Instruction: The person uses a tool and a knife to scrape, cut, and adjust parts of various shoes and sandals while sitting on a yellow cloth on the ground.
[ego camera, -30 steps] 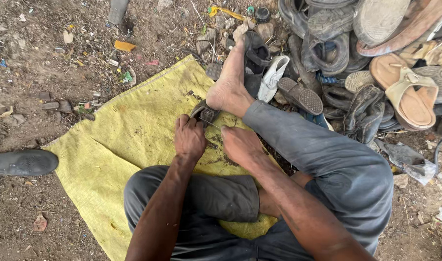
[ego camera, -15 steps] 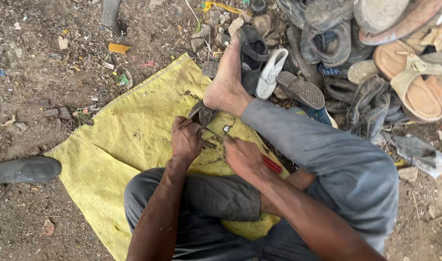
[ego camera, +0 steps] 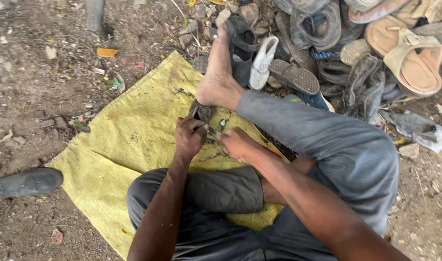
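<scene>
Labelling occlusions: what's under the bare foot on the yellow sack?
A dark shoe piece is pinned under the heel of the bare foot, on the yellow sack. Left hand and right hand cover its near end.

Woven yellow plastic sack (ego camera: 134, 140), matt, soiled; thin blade (ego camera: 214, 131) shiny metal; sole piece (ego camera: 201, 112) dull dark rubber.

Both hands are meeting in front of the lap, fingers curled tight. The left hand (ego camera: 189, 137) is lying just left of the right hand (ego camera: 236, 144).

The sack (ego camera: 134, 140) lies under the foot (ego camera: 216, 82), the shoe pile (ego camera: 337, 53) to its right.
</scene>
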